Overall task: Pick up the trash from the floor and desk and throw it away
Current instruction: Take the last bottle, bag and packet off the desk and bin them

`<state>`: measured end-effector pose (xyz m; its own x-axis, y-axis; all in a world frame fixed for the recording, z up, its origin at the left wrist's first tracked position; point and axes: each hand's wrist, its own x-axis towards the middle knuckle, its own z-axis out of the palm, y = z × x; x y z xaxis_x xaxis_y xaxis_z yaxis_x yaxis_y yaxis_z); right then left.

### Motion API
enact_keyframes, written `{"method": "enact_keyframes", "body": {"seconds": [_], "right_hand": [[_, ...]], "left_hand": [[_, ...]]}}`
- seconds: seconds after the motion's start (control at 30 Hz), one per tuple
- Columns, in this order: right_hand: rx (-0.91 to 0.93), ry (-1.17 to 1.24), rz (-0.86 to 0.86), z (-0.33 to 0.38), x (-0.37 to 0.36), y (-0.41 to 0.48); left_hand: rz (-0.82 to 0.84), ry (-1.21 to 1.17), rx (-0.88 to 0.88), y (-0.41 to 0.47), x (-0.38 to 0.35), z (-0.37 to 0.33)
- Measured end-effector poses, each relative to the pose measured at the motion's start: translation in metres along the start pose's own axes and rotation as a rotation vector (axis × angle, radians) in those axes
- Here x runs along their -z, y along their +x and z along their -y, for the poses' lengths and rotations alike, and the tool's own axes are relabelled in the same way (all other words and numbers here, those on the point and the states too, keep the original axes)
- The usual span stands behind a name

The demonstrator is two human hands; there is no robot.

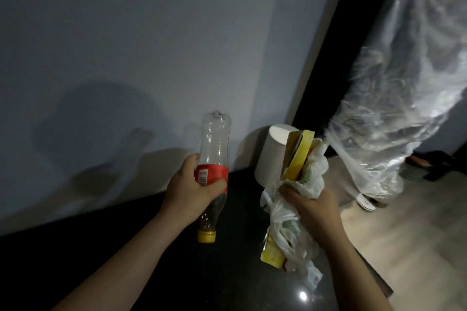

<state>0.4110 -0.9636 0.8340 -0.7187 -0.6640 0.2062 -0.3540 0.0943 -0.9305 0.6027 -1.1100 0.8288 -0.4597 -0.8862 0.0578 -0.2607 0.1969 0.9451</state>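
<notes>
Left hand (194, 184) grips bottle (214, 156) upside down over dark desk (126, 260); right hand (307, 201) clutches wrappers (300, 159) — keep both tight, tip nothing out — carry to bin.

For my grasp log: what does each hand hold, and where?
Left hand grips the clear plastic bottle at its red label. Right hand clutches crumpled white plastic bags and yellow packets mid-length.

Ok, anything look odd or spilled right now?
The plastic bottle in the left hand is held upside down, yellow cap lowest, brown dregs pooled at the neck; no spill shows. The right hand grips a loose bundle of yellow wrappers and plastic bags, ends dangling.
</notes>
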Motion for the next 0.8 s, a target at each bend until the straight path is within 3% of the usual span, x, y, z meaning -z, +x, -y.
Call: {"method": "enact_keyframes", "body": {"seconds": [0.27,0.8], "right_hand": [[0.029,-0.028,-0.234,0.009,0.147,-0.002],[0.017,-0.129,-0.701,-0.019,0.452,-0.111]], "left_hand": [[0.226,-0.021,-0.237,-0.006,-0.113,-0.096],[0.641,-0.166,-0.454,-0.131,-0.394,-0.235]]}}
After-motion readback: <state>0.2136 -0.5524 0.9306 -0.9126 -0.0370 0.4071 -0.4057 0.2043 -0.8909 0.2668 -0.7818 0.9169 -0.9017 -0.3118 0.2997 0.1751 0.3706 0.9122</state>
